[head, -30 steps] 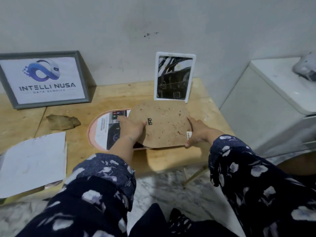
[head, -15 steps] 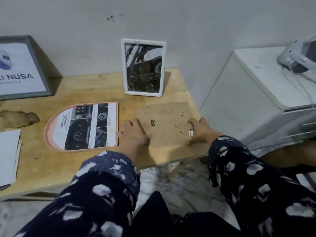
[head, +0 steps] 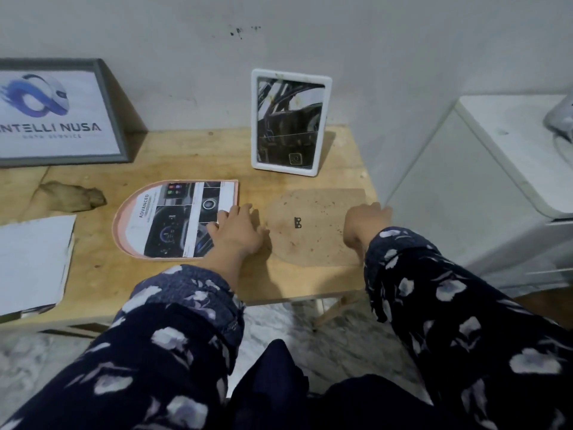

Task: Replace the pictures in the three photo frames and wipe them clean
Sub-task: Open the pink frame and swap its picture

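Observation:
A pink arch-shaped photo frame [head: 124, 226] lies flat on the wooden table [head: 192, 156] with a car-dashboard picture [head: 173, 221] in it. My left hand [head: 237, 231] rests at its right edge, fingers spread over the picture's corner. The frame's brown backing board [head: 310, 237] lies flat to the right, with a small black hanger at its middle. My right hand [head: 364, 223] sits on that board's right end, fingers curled. A white frame [head: 290, 122] stands upright against the wall. A grey frame [head: 59, 114] with a logo print leans at the back left.
A brownish crumpled cloth [head: 73, 197] lies left of the pink frame. A stack of white sheets [head: 31, 262] sits at the table's left front. A white appliance [head: 483, 187] stands close to the table's right edge. Marble floor shows below.
The backing board was lifted off the pink frame and laid flat to its right. My left hand has shifted left from the board to the picture's corner. The camera view has swung.

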A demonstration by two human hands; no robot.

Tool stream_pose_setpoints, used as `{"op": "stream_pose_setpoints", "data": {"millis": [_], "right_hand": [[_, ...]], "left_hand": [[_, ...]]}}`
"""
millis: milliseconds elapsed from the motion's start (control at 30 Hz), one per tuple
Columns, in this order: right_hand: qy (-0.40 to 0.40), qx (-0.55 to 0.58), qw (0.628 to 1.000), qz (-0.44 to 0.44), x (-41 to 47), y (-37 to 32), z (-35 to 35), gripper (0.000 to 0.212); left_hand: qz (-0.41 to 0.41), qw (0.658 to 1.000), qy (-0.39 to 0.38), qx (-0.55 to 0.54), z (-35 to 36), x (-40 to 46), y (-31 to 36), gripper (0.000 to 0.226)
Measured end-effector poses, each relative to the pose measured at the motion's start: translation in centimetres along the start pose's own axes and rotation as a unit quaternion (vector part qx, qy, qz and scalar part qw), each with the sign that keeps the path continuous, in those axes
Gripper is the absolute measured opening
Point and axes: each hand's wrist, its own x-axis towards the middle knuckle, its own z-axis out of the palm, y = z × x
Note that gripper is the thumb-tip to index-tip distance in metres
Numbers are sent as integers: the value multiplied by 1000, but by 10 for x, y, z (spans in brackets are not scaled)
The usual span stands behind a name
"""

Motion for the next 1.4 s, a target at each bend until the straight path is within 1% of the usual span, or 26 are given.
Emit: {"op": "stream_pose_setpoints", "data": {"millis": [67,233,333,400,467,567,700,767,833,900,967,1000,1033,1100,1167,1200,1267,1333,1400], "right_hand": [[31,8,999,-28,0,-25,-6,37],[58,86,981,-163,5,-98,-20,42],[80,140,961,-225,4,-150,-28,51],[74,155,953,-248,8,-183,-35,56],[57,147,955,-251,13,-199,-37,63],[36,169,960,-222,20,-220,-40,75],[27,177,966,-189,24,-235,-34,86],[44,199,964,-169,25,-241,-28,88],[81,229,958,-150,24,-246,-26,88],[111,254,952,-131,20,-250,-28,86],[141,309,933,-116,14,-255,-30,83],[149,360,914,-113,11,-256,-30,81],[148,421,888,-113,7,-258,-32,78],[121,528,832,-121,-4,-258,-36,69],[92,592,791,-124,-15,-256,-41,62],[84,607,781,-120,-18,-255,-45,59],[78,617,774,-119,-19,-250,-55,58],[80,617,774,-121,-16,-246,-68,60],[82,607,780,-131,-15,-246,-86,63]], "left_hand": [[-35,999,27,4,-13,3,-22,58],[-115,991,62,-7,-37,14,-89,60],[-137,989,49,-10,-52,24,-136,70],[-143,989,37,-11,-63,33,-167,77],[-139,990,23,-15,-67,39,-182,86],[-106,994,-1,6,-71,48,-198,99],[-71,997,-11,38,-69,56,-208,99],[-67,997,-13,38,-66,58,-210,95],[-68,997,-12,35,-63,59,-211,92],[-71,997,-10,25,-61,60,-212,94],[-75,997,-11,-1,-60,62,-214,103],[-79,997,-12,-19,-60,62,-215,107],[-85,996,-12,-38,-61,63,-215,109],[-93,993,-4,-79,-62,61,-214,108],[-106,987,7,-121,-64,58,-209,107],[-114,983,19,-144,-65,56,-208,107],[-116,971,61,-201,-70,55,-205,100],[-86,955,94,-268,-78,54,-203,85],[-51,932,108,-343,-92,52,-201,74]]}}
